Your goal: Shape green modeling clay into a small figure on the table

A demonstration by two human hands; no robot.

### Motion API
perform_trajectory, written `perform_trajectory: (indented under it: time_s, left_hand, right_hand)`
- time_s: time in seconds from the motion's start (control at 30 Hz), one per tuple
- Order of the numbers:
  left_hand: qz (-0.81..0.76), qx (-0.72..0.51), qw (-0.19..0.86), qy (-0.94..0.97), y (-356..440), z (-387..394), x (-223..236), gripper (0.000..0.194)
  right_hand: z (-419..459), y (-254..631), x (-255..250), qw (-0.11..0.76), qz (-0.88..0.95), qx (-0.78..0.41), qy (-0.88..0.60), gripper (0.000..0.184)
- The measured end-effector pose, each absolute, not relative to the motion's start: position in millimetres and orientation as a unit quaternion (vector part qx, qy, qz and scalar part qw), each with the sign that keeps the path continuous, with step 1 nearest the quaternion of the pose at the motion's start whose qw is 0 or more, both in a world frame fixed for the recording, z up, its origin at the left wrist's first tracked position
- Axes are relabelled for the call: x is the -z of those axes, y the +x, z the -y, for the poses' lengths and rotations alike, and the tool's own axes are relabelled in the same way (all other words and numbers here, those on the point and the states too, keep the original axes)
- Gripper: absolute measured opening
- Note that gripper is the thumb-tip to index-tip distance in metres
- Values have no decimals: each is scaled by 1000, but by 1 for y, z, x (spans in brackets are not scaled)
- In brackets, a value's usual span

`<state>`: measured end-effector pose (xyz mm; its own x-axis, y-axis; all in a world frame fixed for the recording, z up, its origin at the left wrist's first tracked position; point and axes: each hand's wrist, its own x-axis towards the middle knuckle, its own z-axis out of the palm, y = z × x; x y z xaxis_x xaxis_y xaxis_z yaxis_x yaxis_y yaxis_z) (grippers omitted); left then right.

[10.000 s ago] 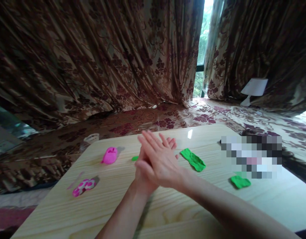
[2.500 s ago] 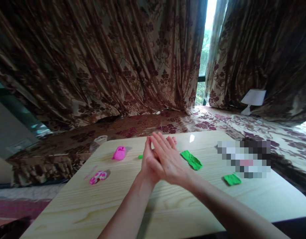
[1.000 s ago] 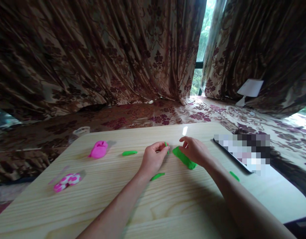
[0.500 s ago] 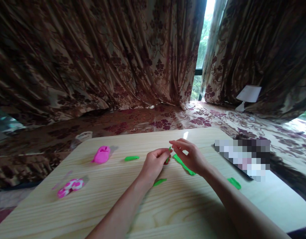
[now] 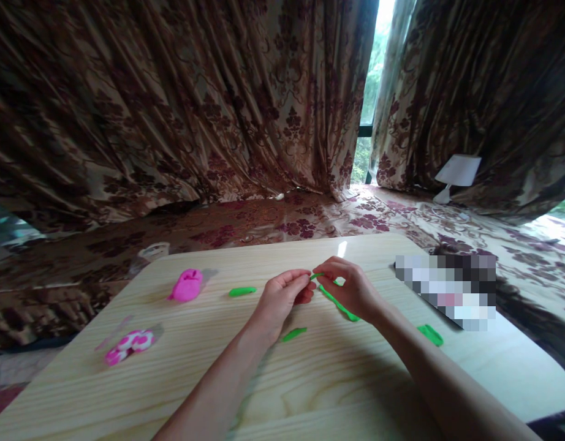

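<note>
Between my two hands, above the table's middle, is a small piece of green modelling clay (image 5: pixel 316 276). My left hand (image 5: pixel 287 291) pinches its left end between thumb and forefinger, the other fingers curled beneath. The fingertips of my right hand (image 5: pixel 344 283) close on its other end. Under the right hand lies a long green clay strip (image 5: pixel 338 304), partly covered by the fingers. A pointed green clay piece (image 5: pixel 295 334) rests just below my left hand, and a thicker green clay roll (image 5: pixel 242 292) sits to its left.
At the left are a pink clay shape (image 5: pixel 187 285) and a pink-and-white clay piece (image 5: pixel 130 346). A green clay slab (image 5: pixel 430 334) lies at the right, near a blurred-out flat object (image 5: pixel 441 293). A clear plastic container (image 5: pixel 151 253) stands by the far left table edge.
My right hand has come in to the left and its fingers have closed on the small green clay. That piece has tipped from upright to nearly level.
</note>
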<state>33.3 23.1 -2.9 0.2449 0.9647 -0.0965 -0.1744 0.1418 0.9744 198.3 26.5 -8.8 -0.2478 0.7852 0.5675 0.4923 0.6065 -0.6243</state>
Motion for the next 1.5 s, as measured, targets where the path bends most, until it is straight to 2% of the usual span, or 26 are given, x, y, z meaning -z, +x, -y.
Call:
perform_trajectory:
  time_s: [0.23, 0.33, 0.47, 0.67, 0.87, 1.0, 1.23, 1.5]
  left_hand:
    - [-461, -440, 532, 558, 28, -25, 7, 21]
    - [-446, -445, 517, 579, 27, -25, 8, 24]
    - [-441, -450, 521, 576, 26, -25, 8, 29]
    - [-475, -456, 491, 571, 27, -27, 10, 25]
    - [-489, -465, 491, 551, 26, -27, 10, 26]
    - [-479, -464, 492, 559, 26, -26, 10, 26]
    - [-444, -463, 545, 541, 28, -23, 7, 29]
    - [-440, -462, 555, 533, 31, -20, 5, 28]
  right_hand:
    - [-26, 198, 10, 456, 764, -159, -427, 19]
    - [-25, 196, 10, 458, 767, -159, -421, 20]
    - [-24, 194, 8, 452, 768, -149, -428, 12]
    - [-26, 192, 11, 470, 758, -153, -425, 11]
    - [-25, 187, 15, 519, 719, -201, -416, 16]
    - [-22, 187, 10, 501, 744, -190, -399, 13]
    - [-22, 188, 9, 492, 765, -168, -379, 22]
    - [-22, 185, 10, 484, 761, -180, -392, 17]
